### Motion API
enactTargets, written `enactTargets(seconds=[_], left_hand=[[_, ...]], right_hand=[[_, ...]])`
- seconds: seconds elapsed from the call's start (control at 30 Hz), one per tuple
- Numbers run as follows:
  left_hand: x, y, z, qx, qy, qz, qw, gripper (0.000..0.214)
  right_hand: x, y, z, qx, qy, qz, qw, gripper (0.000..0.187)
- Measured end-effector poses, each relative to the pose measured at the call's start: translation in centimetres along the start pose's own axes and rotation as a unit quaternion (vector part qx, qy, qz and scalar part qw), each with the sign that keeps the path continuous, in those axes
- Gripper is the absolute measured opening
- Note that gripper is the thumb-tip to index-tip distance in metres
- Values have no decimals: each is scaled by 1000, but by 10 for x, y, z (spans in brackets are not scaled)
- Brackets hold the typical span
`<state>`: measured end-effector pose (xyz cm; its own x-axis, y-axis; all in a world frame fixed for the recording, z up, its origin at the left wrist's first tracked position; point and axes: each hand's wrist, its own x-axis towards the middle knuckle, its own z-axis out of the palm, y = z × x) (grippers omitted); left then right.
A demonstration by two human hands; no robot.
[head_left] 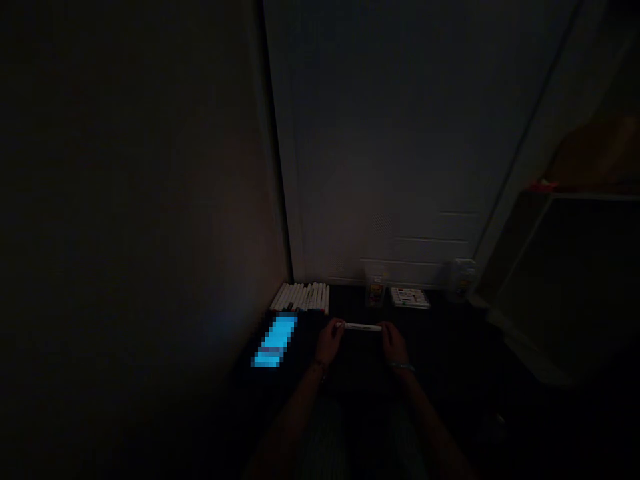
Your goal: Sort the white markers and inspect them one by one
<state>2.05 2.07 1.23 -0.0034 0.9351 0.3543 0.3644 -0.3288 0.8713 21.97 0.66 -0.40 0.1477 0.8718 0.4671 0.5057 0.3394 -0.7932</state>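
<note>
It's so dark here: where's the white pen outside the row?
In the head view, the white pen is below centre and slightly right, held between the left hand and the right hand, closer to the person than the row of pens.

Looks like the corner of some really dim indoor room, hard to say whether home or office, with a dark desk [445,330] right up against a plain wall [390,133], white markers [305,297] and a glowing screen [275,341].

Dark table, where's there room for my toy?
Probably between the marker row and the left clear container, or right of the right hand, though darkness could hide things. Crowded: left side, where that row sits near the blue screen.
</note>
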Motion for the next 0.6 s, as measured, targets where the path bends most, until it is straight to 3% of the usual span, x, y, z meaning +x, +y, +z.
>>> enactTargets(seconds=[0.27, 0.6], left_hand=[[5, -15, 3, 9, -25, 9, 1000, 38], [2, -8, -2, 64, -68, 4, 996, 40]], right_hand=[[3, 4, 4, 8, 31, -9, 999, 27], [1, 2, 5, -16, 37, 8, 999, 24]])
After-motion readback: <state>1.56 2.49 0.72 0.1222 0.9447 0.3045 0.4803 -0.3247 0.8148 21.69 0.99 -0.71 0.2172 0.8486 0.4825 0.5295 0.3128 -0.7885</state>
